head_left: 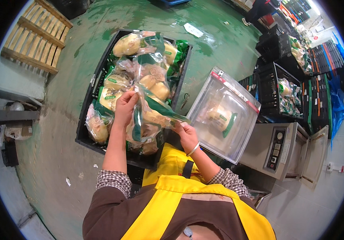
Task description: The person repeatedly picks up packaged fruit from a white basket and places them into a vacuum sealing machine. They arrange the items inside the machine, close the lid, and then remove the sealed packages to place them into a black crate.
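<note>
My left hand pinches the edge of a clear plastic bag with green bands. At the bag's other end, my right hand grips a corner, so the top is stretched between both hands. Pale lotus root pieces show through the film; where this bag ends and those beneath begin is hard to tell. Below lies a black plastic crate holding several similar bags of lotus root. To the right, one bag of lotus root lies beneath the transparent lid of a vacuum sealing machine.
The machine's control panel faces right, beside an open metal door. Black crates with more bags are stacked at the right. A wooden pallet leans at upper left. Another person stands at the far right on the wet green floor.
</note>
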Demonstrator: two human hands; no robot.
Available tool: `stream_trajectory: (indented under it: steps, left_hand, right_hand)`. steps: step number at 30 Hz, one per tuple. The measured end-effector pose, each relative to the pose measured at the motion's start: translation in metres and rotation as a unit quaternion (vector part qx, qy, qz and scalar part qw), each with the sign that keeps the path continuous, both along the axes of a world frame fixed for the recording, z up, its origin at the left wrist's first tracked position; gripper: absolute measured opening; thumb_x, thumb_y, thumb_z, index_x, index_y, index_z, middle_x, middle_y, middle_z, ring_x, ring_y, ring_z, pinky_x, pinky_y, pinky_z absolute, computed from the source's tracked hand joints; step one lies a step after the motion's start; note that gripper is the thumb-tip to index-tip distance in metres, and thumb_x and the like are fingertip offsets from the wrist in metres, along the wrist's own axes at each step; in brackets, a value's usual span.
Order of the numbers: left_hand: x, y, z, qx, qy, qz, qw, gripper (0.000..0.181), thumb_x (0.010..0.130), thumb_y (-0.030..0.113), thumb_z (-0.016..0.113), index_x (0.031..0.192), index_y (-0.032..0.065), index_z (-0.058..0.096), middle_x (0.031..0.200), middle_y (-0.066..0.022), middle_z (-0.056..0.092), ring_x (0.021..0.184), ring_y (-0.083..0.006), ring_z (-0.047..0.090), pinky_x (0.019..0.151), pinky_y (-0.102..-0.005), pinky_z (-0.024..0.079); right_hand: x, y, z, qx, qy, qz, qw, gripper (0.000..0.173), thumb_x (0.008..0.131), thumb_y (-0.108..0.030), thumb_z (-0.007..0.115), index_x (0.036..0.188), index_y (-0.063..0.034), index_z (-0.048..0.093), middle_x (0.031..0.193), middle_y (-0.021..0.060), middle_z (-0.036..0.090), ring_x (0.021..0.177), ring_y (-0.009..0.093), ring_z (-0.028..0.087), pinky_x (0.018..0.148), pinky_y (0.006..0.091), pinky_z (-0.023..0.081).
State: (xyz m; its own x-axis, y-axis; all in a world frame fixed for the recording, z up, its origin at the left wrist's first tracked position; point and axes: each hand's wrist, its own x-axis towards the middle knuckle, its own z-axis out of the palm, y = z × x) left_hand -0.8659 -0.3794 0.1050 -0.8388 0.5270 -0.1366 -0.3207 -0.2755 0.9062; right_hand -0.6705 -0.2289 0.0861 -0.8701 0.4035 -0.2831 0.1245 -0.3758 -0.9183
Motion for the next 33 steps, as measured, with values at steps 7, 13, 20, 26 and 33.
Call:
stream_trajectory:
  steps: [7,13,20,26,33]
  left_hand:
    - [0.016,-0.023,0.005,-0.025,0.039,0.034,0.998,0.012,0.089,0.013,0.051,0.083,0.0031,0.057,0.075,0.0023,0.057,0.066,-0.0033,0.050,0.061,-0.0170,0.039]
    - [0.040,-0.048,0.066,-0.010,0.082,0.108,0.991,0.014,0.090,0.013,0.049,0.083,0.0022,0.056,0.077,0.0005,0.057,0.066,-0.0031,0.049,0.060,-0.0170,0.039]
    - [0.106,-0.025,0.155,0.025,0.207,0.086,0.974,0.011,0.089,0.010,0.049,0.083,0.0014,0.054,0.077,-0.0020,0.057,0.068,-0.0053,0.049,0.062,-0.0186,0.039]
    - [0.200,0.027,0.191,0.004,0.269,-0.012,0.963,0.013,0.089,0.009,0.049,0.079,0.0021,0.053,0.072,-0.0031,0.056,0.062,-0.0055,0.046,0.056,-0.0179,0.036]
    - [0.325,0.104,0.166,0.078,0.242,-0.171,0.952,0.016,0.091,0.018,0.047,0.085,0.0050,0.055,0.061,0.0017,0.051,0.046,-0.0039,0.041,0.040,-0.0170,0.029]
  right_hand:
    - [0.012,-0.005,0.023,0.112,0.009,0.081,0.990,0.025,0.091,-0.023,0.050,0.095,0.0000,0.061,0.078,-0.0040,0.052,0.069,0.005,0.042,0.063,0.0195,0.036]
    - [0.022,-0.009,0.057,-0.048,0.054,0.043,0.996,0.015,0.084,-0.012,0.059,0.086,0.0023,0.062,0.079,-0.0006,0.057,0.068,0.007,0.047,0.063,0.0197,0.039]
    - [0.079,0.005,0.110,-0.216,0.224,-0.044,0.949,0.006,0.080,0.002,0.058,0.077,-0.0028,0.060,0.088,0.0092,0.064,0.080,0.016,0.058,0.078,0.0280,0.045]
    - [0.193,0.024,0.119,-0.156,0.269,-0.179,0.933,0.008,0.078,-0.002,0.062,0.071,-0.0042,0.059,0.072,0.0021,0.057,0.067,0.009,0.052,0.063,0.0214,0.042]
    - [0.437,0.031,0.027,0.180,-0.011,-0.467,0.866,0.014,0.078,-0.016,0.065,0.080,-0.0031,0.066,0.073,0.0039,0.065,0.067,0.009,0.058,0.064,0.0230,0.046]
